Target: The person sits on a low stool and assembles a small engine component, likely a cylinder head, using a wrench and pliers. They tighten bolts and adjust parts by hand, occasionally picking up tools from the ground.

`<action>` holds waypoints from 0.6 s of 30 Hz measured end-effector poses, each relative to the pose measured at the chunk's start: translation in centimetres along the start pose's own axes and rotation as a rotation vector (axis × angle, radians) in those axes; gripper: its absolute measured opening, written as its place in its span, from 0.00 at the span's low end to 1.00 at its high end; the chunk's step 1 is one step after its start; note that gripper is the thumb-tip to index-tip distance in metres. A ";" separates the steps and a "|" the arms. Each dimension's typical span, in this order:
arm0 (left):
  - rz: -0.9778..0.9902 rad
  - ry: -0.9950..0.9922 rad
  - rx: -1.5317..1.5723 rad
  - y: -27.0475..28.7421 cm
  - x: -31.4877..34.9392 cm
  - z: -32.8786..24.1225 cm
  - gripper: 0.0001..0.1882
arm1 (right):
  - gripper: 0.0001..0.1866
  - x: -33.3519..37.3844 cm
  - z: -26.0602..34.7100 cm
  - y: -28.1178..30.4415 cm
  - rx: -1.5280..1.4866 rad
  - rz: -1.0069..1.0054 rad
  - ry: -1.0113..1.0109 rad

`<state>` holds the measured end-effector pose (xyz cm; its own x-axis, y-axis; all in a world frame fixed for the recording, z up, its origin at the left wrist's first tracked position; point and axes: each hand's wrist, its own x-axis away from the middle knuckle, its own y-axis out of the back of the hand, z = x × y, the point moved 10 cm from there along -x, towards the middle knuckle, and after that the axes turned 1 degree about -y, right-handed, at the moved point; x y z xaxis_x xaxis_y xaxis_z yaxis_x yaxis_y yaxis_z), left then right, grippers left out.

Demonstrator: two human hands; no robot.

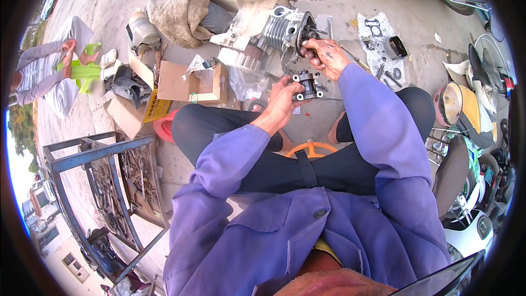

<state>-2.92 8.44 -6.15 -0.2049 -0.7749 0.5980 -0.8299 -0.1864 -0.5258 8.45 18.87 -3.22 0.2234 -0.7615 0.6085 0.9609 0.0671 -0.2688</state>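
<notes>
My left hand (283,99) is closed round a small dark metal engine part with pale bolt-hole lugs (308,86), held up above my lap. My right hand (325,55) reaches to the finned cylinder (281,31) of an engine on the ground. Its thumb and fingers are pressed together at the open, dark end of the cylinder head (308,26). Whatever they pinch there is hidden. Left of the cylinder, the engine has a round finned part (239,59) and a dusty casing (252,24). Clear plastic (245,83) lies below it.
At right, a pale sheet (378,49) bears a gasket (373,26), a black rectangular part (395,47) and several small parts. An open cardboard box (189,82) stands left. Beyond are a blue metal rack (98,153), another person (60,71) and motorbikes (466,197).
</notes>
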 end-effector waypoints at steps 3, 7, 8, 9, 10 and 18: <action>0.011 0.002 0.002 -0.1 0.2 -0.1 0.21 | 0.12 0.5 0.7 0.1 0.142 -0.005 0.097; 0.007 -0.012 0.021 0.1 0.3 -0.5 0.20 | 0.12 0.9 2.7 0.2 0.653 -0.079 0.369; 0.006 -0.015 0.026 0.1 0.3 -0.6 0.20 | 0.13 0.9 2.3 0.2 0.565 -0.052 0.329; -0.001 -0.016 0.032 0.3 0.3 -0.7 0.19 | 0.14 1.2 1.9 0.1 0.477 -0.026 0.288; -0.007 -0.015 0.035 0.4 0.4 -0.6 0.19 | 0.14 1.5 1.5 0.0 0.386 -0.004 0.246; -0.037 -0.040 0.069 1.1 0.7 -1.1 0.15 | 0.23 6.7 8.4 7.5 0.489 -0.331 0.423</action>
<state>-4.56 8.36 -5.69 -0.1523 -0.7899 0.5941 -0.7989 -0.2555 -0.5446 18.51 19.69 5.17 -0.0793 -0.9694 0.2323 0.9526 -0.0050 0.3042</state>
